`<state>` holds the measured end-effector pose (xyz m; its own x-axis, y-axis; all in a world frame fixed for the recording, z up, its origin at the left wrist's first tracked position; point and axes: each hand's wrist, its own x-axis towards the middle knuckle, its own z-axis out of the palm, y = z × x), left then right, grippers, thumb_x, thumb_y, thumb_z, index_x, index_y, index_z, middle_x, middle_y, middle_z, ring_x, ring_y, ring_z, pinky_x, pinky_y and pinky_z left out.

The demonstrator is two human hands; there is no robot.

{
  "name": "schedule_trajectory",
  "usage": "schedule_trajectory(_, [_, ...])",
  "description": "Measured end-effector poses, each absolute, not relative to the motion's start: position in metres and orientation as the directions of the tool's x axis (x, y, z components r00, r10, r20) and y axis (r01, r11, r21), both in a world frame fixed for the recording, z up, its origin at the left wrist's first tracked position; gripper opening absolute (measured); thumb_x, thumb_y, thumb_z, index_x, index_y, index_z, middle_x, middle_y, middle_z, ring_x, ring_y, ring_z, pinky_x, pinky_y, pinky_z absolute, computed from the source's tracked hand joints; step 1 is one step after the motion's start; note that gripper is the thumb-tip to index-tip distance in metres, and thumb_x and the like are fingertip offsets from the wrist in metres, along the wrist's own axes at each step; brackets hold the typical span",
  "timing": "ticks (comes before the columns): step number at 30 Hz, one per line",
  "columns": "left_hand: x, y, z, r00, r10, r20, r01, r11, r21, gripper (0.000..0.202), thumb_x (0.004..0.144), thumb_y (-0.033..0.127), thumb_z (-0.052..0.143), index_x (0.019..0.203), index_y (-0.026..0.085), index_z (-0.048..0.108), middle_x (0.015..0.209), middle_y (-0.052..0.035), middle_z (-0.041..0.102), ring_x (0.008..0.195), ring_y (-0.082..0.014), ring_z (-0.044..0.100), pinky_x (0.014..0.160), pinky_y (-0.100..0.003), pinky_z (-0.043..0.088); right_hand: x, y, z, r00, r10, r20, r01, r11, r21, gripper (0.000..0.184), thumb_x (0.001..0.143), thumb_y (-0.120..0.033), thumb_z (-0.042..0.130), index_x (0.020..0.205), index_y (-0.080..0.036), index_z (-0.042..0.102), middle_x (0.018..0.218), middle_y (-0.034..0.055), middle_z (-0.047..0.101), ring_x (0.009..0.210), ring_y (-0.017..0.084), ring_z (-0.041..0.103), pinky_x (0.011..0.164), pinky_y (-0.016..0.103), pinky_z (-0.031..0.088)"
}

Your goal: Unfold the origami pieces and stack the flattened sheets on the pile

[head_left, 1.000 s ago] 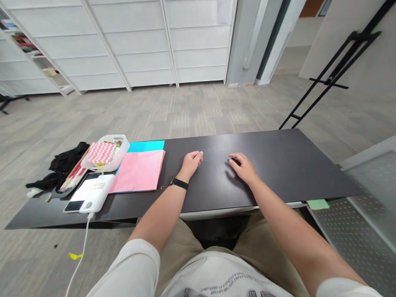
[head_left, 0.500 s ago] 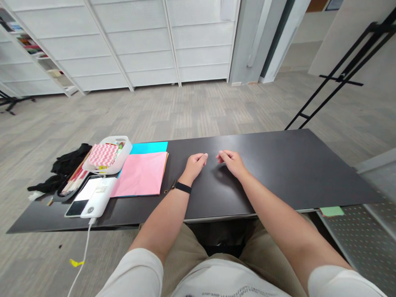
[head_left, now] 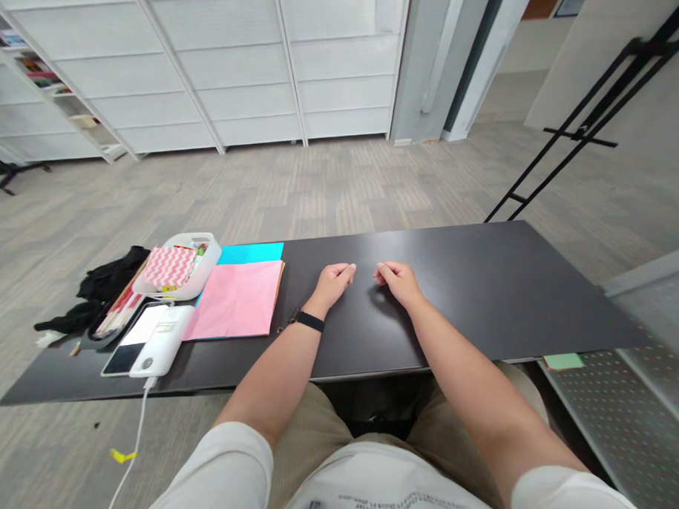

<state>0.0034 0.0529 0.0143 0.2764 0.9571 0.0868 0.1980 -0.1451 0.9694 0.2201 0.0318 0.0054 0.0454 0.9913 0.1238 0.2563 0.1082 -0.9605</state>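
Both my hands rest on the dark table (head_left: 486,294) near its middle. My left hand (head_left: 334,282), with a black band on the wrist, lies with its fingers loosely curled and nothing in it. A short gap to its right lies my right hand (head_left: 397,281), fingers also curled under and holding nothing. The two sets of fingertips point toward each other without touching. A stack of pink paper (head_left: 235,310) over blue paper (head_left: 252,253) lies just left of my left hand.
At the table's left end stand a white tray (head_left: 206,268) with a red-and-white patterned packet, a phone (head_left: 132,346), a white power bank (head_left: 163,351) with a cable hanging down, sticks and black cloth (head_left: 103,281). A green note (head_left: 563,361) lies on the metal bench at right.
My right hand slid left across the table until it came close to my left hand, which stayed put. The view shifted slightly.
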Motion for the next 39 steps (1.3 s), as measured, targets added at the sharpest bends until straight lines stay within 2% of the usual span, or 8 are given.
schedule_trajectory(4, [0.002,0.055,0.013,0.267,0.961,0.071,0.172,-0.12,0.978,0.052,0.095,0.061,0.059,0.063,0.02,0.055,0.054,0.0042,0.047,0.052,-0.0108,0.041,0.055,-0.026,0.033,0.219,0.036,0.003,0.025,0.995,0.095,0.286,0.084,-0.954,0.042,0.092,-0.057,0.06,0.073,-0.023,0.075,0.062,0.0013,0.069,0.061,0.018,0.063,0.068,0.032,0.051])
schedule_trajectory(15, [0.005,0.052,0.018,0.293,0.955,0.036,0.193,-0.096,0.977,0.053,0.091,0.065,0.058,0.062,0.021,0.053,0.053,0.0041,0.045,0.051,-0.0109,0.041,0.055,-0.026,0.033,0.22,0.038,0.0,-0.006,0.993,0.12,0.345,0.115,-0.932,0.045,0.094,-0.061,0.059,0.073,-0.024,0.075,0.063,0.0011,0.069,0.061,0.018,0.062,0.068,0.032,0.05])
schedule_trajectory(39, [0.005,0.053,0.017,0.285,0.959,0.013,0.175,-0.066,0.982,0.052,0.09,0.065,0.059,0.062,0.021,0.054,0.054,0.004,0.046,0.051,-0.011,0.041,0.054,-0.026,0.034,0.222,0.042,-0.004,-0.006,0.992,0.125,0.346,0.12,-0.93,0.046,0.095,-0.062,0.059,0.075,-0.025,0.076,0.065,0.0013,0.07,0.062,0.019,0.064,0.066,0.031,0.051])
